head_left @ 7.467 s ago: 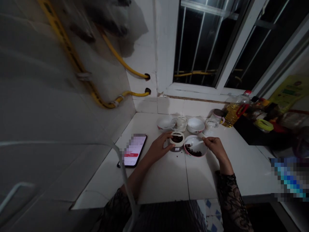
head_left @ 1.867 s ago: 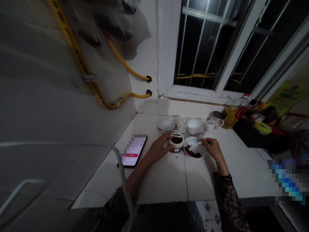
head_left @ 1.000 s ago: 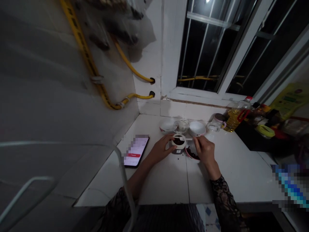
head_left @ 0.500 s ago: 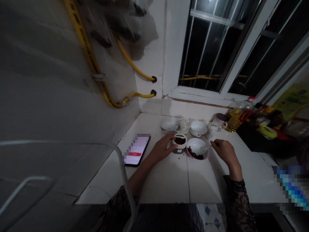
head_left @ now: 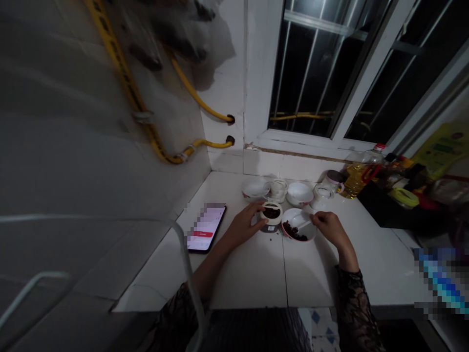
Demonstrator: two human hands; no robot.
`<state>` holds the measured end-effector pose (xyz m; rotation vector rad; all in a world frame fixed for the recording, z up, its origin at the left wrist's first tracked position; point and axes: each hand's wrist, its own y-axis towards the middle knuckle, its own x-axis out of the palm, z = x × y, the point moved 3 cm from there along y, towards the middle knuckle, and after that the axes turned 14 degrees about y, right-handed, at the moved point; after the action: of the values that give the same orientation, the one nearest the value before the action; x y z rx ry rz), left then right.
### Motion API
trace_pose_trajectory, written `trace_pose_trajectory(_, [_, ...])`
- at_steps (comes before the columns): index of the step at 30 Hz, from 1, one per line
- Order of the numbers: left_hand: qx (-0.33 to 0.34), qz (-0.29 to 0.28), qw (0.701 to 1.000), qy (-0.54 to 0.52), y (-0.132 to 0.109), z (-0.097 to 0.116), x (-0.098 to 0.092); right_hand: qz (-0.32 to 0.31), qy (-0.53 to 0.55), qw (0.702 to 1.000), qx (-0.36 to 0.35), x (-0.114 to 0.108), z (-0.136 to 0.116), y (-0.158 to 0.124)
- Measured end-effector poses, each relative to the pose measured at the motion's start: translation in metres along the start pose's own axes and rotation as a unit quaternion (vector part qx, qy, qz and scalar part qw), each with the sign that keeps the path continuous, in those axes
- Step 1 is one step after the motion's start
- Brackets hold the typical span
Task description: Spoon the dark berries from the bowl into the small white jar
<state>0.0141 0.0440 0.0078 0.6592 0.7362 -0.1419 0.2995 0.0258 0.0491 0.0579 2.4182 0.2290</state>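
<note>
My left hand (head_left: 246, 224) grips the side of a small jar (head_left: 270, 226) with a pale rim, filled with dark reddish bits. Just right of the jar stands a white bowl (head_left: 308, 232) with a reddish outer edge; more of the dark bits (head_left: 292, 231) lie in its lower left. Between the pinched fingers of my right hand (head_left: 327, 226) is the handle of a small white spoon (head_left: 305, 224), its head down in the bowl near the bits. A few crumbs lie on the counter in front of the jar.
Behind stand two white bowls (head_left: 255, 188) (head_left: 299, 193), a glass jar (head_left: 278, 189) and another jar (head_left: 324, 194). A lit phone (head_left: 208, 227) lies at left. An oil bottle (head_left: 354, 178) and a black box (head_left: 381, 209) of condiments stand at right. A pale cable (head_left: 187, 259) crosses the near left.
My right hand has moved left with the spoon, whose head now reaches further into the bowl toward the dark bits. My left hand keeps its hold on the jar.
</note>
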Motion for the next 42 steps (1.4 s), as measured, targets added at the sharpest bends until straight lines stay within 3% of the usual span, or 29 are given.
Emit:
trace_pose_trajectory(7, [-0.011,-0.006,1.000,-0.004,-0.001,0.002,-0.002,0.020,0.110,0.994,-0.006,0.000,-0.002,-0.003])
trace_pose_trajectory(18, [-0.014,-0.004,1.000,0.004,-0.001,0.000,-0.001,0.019,0.167,0.986,0.011,0.004,0.006,-0.002])
trace_pose_trajectory(26, [-0.009,-0.001,1.000,0.000,0.001,0.002,-0.002,0.050,0.131,0.990,0.010,0.004,0.006,-0.001])
trace_pose_trajectory(39, [-0.008,-0.005,1.000,-0.003,0.000,0.003,-0.002,0.043,0.234,0.970,0.054,0.006,0.004,0.001])
trace_pose_trajectory(42, [-0.008,-0.006,1.000,-0.005,0.000,0.003,-0.002,0.074,0.234,0.969,0.029,0.004,-0.005,0.002])
